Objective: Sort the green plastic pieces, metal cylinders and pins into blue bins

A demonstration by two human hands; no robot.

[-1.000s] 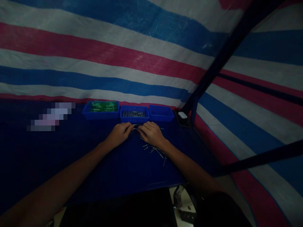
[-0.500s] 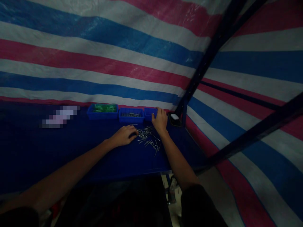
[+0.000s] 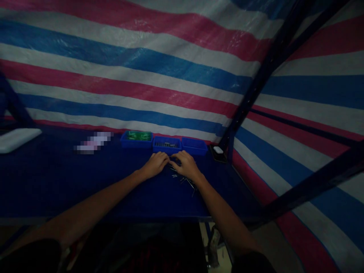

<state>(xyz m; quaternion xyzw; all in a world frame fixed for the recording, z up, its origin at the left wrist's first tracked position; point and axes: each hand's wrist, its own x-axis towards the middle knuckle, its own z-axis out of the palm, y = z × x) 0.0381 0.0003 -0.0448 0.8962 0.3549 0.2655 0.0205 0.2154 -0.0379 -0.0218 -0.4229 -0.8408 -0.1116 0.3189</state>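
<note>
My left hand (image 3: pixel 156 164) is over the blue table top, its fingers curled together and its tips meeting those of my right hand. My right hand (image 3: pixel 186 166) bends in from the other side, thumb and forefinger curved toward the left fingertips. Something thin shows between the two hands, too small and dark to make out. Thin metal pins (image 3: pixel 190 182) lie loose below and beside my right hand, which hides part of the pile. Just behind the hands stands a blue bin (image 3: pixel 167 150) of small metal pieces.
Right of that bin is another blue bin (image 3: pixel 195 151); to its left, a blue bin (image 3: pixel 136 144) holds green pieces. A white object on a dark tray (image 3: pixel 223 156) sits by the frame post (image 3: pixel 244 102). A white slab (image 3: pixel 18 139) lies far left.
My right hand has come away from the right-hand bin, down and left to my left hand, which now has its fingers closed. The view has shifted left.
</note>
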